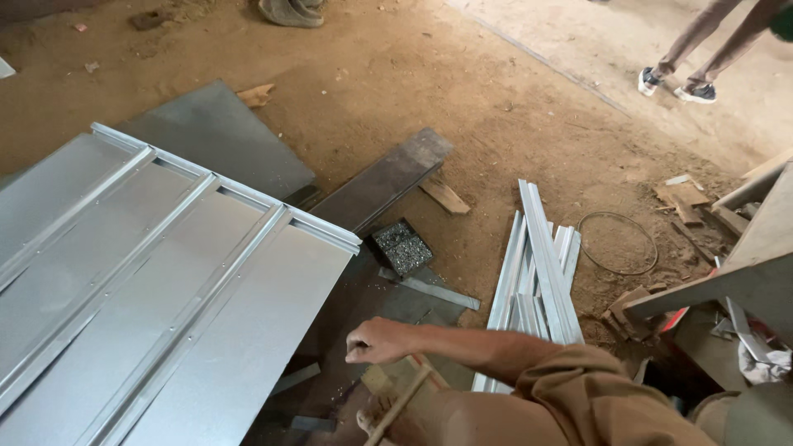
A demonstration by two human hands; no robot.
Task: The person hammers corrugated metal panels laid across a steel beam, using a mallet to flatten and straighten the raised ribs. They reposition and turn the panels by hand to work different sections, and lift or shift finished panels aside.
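My right hand (372, 340) is closed into a fist, with nothing visible inside it. It hovers just past the right edge of a large ribbed sheet-metal panel (165, 289) that lies on the ground. My brown-sleeved arm reaches in from the lower right. A thin wooden stick (405, 403) lies under the hand, against my bent leg (462, 417). A small dark tray of shiny metal fasteners (402, 246) sits on the ground beyond the hand. My left hand is out of view.
A bundle of long metal channel strips (537, 272) lies to the right. A dark plank (384, 177), a wire ring (618, 242) and wood scraps (681, 198) lie on the dirt floor. A wooden bench (760, 264) stands at the right. Another person's feet (677, 83) are at the top right.
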